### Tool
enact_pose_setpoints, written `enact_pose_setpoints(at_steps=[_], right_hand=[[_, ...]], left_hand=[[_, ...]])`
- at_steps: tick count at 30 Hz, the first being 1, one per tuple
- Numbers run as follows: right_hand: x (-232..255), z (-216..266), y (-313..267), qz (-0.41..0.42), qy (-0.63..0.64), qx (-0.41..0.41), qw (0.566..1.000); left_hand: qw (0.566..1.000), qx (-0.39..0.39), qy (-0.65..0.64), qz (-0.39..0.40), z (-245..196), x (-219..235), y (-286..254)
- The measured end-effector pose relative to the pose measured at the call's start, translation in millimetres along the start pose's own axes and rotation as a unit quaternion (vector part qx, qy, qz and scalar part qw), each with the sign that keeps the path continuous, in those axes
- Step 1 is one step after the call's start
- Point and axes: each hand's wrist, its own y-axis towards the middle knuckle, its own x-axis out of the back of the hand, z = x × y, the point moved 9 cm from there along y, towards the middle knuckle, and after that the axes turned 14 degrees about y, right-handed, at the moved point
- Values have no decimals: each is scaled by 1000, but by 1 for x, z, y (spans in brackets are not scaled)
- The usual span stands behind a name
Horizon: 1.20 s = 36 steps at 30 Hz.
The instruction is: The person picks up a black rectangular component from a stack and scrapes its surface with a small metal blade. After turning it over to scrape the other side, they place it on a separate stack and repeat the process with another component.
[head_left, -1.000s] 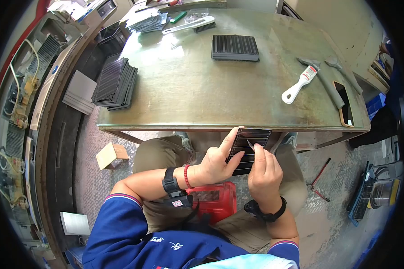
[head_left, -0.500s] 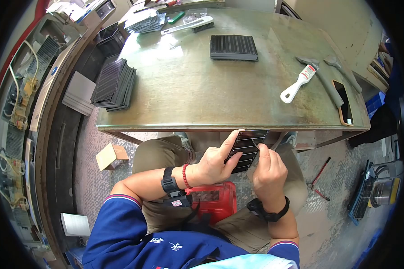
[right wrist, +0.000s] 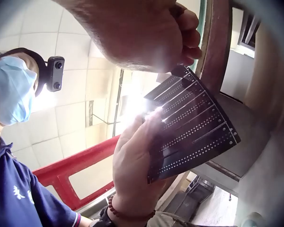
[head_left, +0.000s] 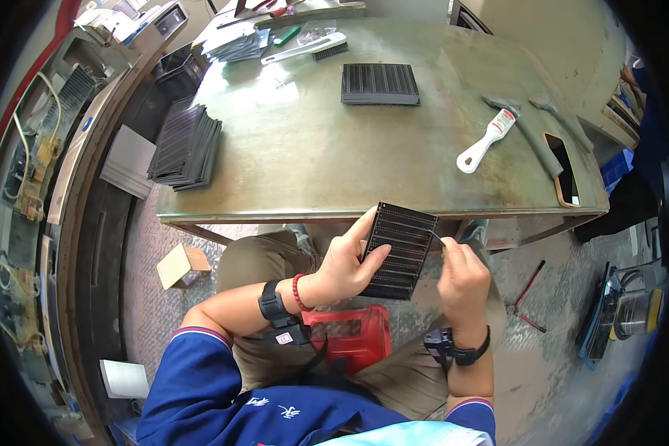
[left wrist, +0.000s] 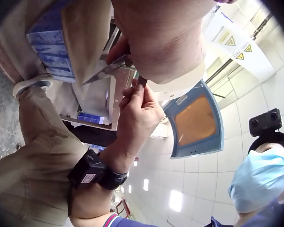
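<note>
While we sit at the green metal worktable, our left hand holds a black perforated rectangular panel tilted above our lap, just below the table edge, with the fingers spread behind it and the thumb on its side. Our right hand pinches a small thin blade at the panel's right edge, fingers curled tightly. One flat stack of similar dark panels lies far on the table and another bigger pile at the left edge, so we judge the work is somewhere in the middle; which pile is finished we cannot tell.
</note>
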Motion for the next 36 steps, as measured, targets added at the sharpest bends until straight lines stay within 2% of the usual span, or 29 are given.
enact_pose_setpoints(at_steps=[2, 3, 4, 7, 11, 14, 16, 17, 19, 20, 22, 25, 28, 32, 34, 36], right_hand=[[11, -19, 1, 7, 180, -89, 980], [16, -26, 0, -15, 235, -141, 962], [15, -28, 0, -12, 235, -143, 961], [13, -46, -3, -63, 336, -209, 916], [-1, -57, -7, -47, 370, -256, 892], [2, -56, -7, -68, 372, -251, 891], [10, -44, -1, -78, 302, -198, 929], [10, -44, 0, -77, 302, -199, 929], [14, -25, 6, -64, 229, -93, 967], [14, -26, 8, -61, 230, -95, 967], [16, 1, 12, -30, 143, 58, 988], [7, 9, 10, 28, 149, 72, 986], [2, 15, 13, 41, 155, 95, 982], [0, 9, 14, 42, 170, 57, 983], [-2, 0, 12, 49, 231, 23, 972], [-2, 2, 13, 55, 261, 37, 963]], left_hand=[[986, 27, -165, 5, -4, 0, 7], [980, 39, -193, 34, -1, -1, 7], [972, 52, -221, 65, 2, -3, 7], [961, 81, -248, 87, 2, -8, 5], [960, 86, -246, 100, -3, -9, 4], [962, 80, -241, 103, 0, -11, 4], [962, 87, -237, 108, -1, -12, 2], [961, 92, -232, 115, -1, -14, 1], [962, 98, -221, 130, 0, -16, 0], [961, 103, -210, 146, 0, -19, -1], [956, 117, -207, 174, 2, -21, -1], [948, 132, -195, 215, 5, -26, -2], [946, 139, -174, 235, 6, -27, -3], [937, 172, -174, 248, 15, -29, -6], [933, 175, -174, 261, 15, -29, -7], [932, 162, -166, 279, 13, -31, -7]])
